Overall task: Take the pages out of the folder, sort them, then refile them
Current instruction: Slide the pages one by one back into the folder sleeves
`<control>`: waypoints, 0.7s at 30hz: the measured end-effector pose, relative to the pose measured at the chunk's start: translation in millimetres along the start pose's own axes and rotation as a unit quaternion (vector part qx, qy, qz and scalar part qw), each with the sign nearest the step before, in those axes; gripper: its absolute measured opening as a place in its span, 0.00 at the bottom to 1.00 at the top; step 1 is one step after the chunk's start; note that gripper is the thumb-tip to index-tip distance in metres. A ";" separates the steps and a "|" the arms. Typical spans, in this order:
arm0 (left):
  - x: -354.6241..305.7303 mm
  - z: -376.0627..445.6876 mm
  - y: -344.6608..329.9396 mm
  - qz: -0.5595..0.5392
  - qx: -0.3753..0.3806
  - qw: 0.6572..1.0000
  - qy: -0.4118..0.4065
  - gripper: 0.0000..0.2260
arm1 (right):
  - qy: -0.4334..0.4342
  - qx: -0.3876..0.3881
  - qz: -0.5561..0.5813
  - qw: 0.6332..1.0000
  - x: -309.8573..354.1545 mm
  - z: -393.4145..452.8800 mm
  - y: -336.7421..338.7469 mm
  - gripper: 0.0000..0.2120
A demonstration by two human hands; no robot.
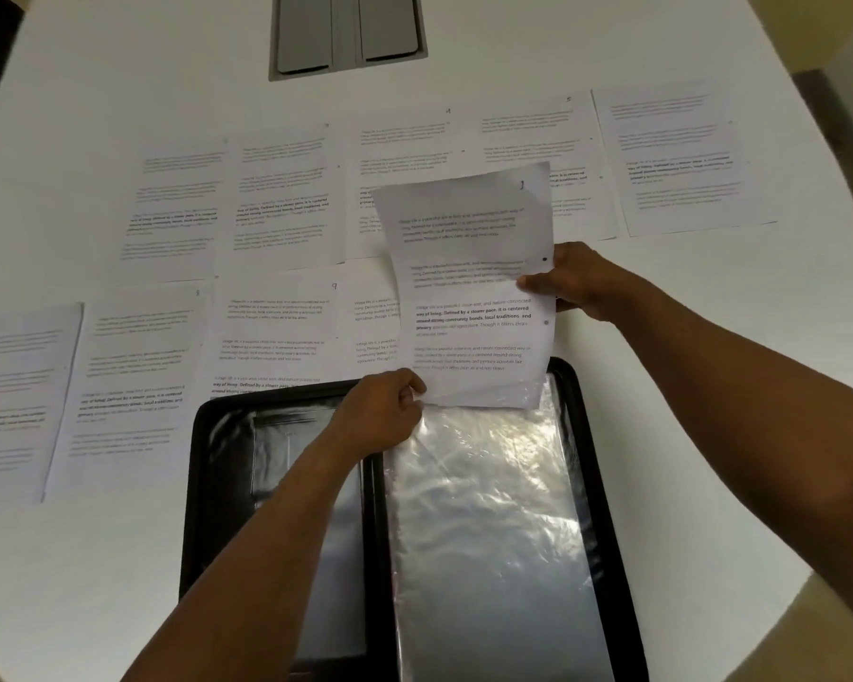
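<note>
Bench (119, 558) space behind the open folder (606, 484) carries two rows of loose pages (277, 199), so emptying looks finished and refiling barely begun. One page (469, 287) stands half in a clear sleeve (488, 509); the right hand (579, 283) pinches its punched edge in a narrow grip, and the left hand (382, 415) pinches the sleeve's mouth at the page's lower corner.
</note>
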State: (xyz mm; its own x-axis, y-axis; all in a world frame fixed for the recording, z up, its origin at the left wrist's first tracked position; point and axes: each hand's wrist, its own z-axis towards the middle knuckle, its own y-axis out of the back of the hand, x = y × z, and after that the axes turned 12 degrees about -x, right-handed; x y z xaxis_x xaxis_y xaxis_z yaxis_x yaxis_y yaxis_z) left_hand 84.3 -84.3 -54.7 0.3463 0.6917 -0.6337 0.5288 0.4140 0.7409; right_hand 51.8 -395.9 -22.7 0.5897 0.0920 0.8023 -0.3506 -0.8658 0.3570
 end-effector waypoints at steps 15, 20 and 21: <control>-4.8 7.9 -10.9 -0.048 0.007 0.998 0.039 0.05 | -0.083 0.138 -0.083 0.984 -15.7 -2.4 -24.0 0.18; -21.6 9.3 -18.3 -0.086 0.052 0.994 0.043 0.06 | -0.085 0.142 0.014 0.986 -30.3 -18.3 -37.7 0.17; -26.5 9.6 -21.3 -0.087 0.057 0.994 0.039 0.07 | -0.082 0.117 0.047 0.989 -33.9 -19.5 -41.6 0.17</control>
State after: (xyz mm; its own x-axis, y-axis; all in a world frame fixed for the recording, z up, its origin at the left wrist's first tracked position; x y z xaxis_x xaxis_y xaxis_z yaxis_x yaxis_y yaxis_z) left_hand 71.3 -117.2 -55.8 0.1831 0.6614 -0.7274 0.6606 0.4651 0.5893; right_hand 32.2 -353.3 -55.4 0.6797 -0.0594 0.7311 -0.2436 -0.9584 0.1486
